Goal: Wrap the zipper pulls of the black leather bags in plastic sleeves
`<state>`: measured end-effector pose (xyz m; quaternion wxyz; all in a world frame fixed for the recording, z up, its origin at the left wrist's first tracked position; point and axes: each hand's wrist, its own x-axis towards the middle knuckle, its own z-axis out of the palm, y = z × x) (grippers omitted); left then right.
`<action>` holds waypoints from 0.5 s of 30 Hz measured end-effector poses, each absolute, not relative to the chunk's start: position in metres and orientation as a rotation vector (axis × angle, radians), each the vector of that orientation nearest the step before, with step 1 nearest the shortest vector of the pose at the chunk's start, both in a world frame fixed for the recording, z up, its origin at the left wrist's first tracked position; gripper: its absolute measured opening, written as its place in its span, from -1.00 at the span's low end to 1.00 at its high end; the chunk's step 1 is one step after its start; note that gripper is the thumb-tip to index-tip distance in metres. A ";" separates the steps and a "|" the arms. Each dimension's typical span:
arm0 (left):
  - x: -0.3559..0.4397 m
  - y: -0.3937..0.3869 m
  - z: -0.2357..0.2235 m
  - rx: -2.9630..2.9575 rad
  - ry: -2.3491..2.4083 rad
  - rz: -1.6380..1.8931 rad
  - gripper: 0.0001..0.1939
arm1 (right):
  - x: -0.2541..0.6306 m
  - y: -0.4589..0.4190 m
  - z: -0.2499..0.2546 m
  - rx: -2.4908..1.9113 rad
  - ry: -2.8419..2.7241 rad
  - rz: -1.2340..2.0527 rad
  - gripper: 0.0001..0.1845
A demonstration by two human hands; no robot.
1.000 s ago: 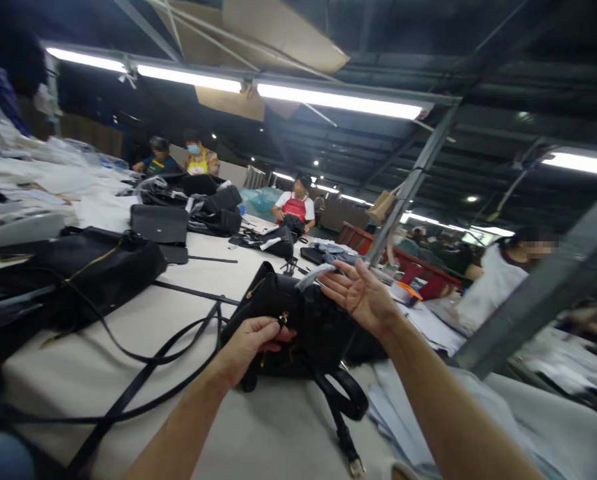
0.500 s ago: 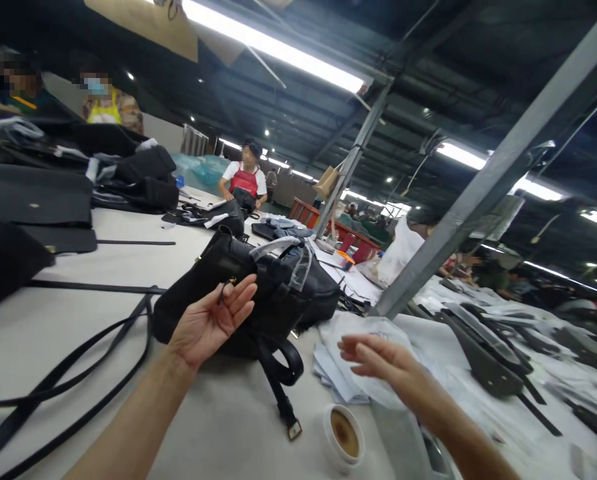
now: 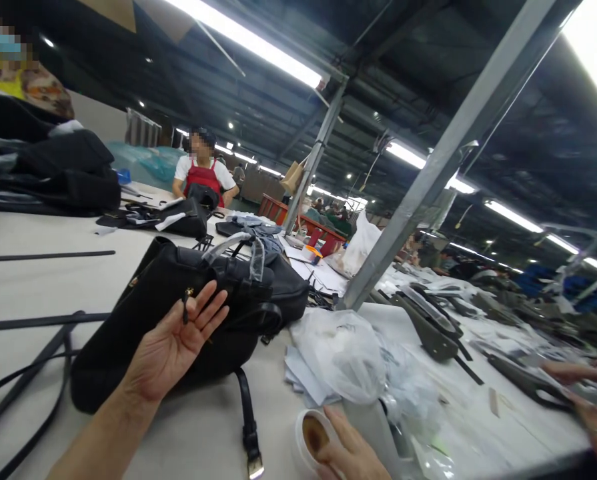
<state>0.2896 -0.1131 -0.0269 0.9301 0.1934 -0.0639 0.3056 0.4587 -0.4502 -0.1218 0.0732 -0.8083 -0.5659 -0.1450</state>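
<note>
While the left hand (image 3: 171, 353) is turned palm up at the front of the black bag (image 3: 123, 340), the right hand (image 3: 353, 447) is down at a white tub (image 3: 299, 453), well off to that hand's right. The bag sits on the surface (image 3: 193, 427) just beyond the left hand, its long axis slanting from that hand's near left to its far right, so the left is clearly the nearer. Its fingers are loosely spread, with a dark zip tab (image 3: 186, 310) by the thumb; whether it's pinched, I can't tell. The right's fingers are half curled, thumb over the brown contents; any grip is unclear from here. A buckled strap (image 3: 248, 413) trails between the hands.
</note>
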 end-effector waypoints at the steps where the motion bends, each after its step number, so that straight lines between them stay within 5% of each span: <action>1: 0.290 -0.113 -0.029 0.404 -0.136 0.627 -0.50 | 0.457 -0.447 -0.106 -2.432 -1.565 -0.347 -0.88; 4: 0.288 -0.112 -0.035 0.418 -0.160 0.626 -0.50 | 0.471 -0.427 -0.061 -2.469 -1.136 -0.201 -0.70; 7: 0.286 -0.110 -0.041 0.420 -0.186 0.626 -0.51 | 0.511 -0.393 -0.037 -2.556 -1.018 -0.131 -0.73; 15: 0.279 -0.103 -0.051 0.415 -0.254 0.615 -0.55 | 0.580 -0.318 -0.074 -2.808 -0.911 0.026 -0.72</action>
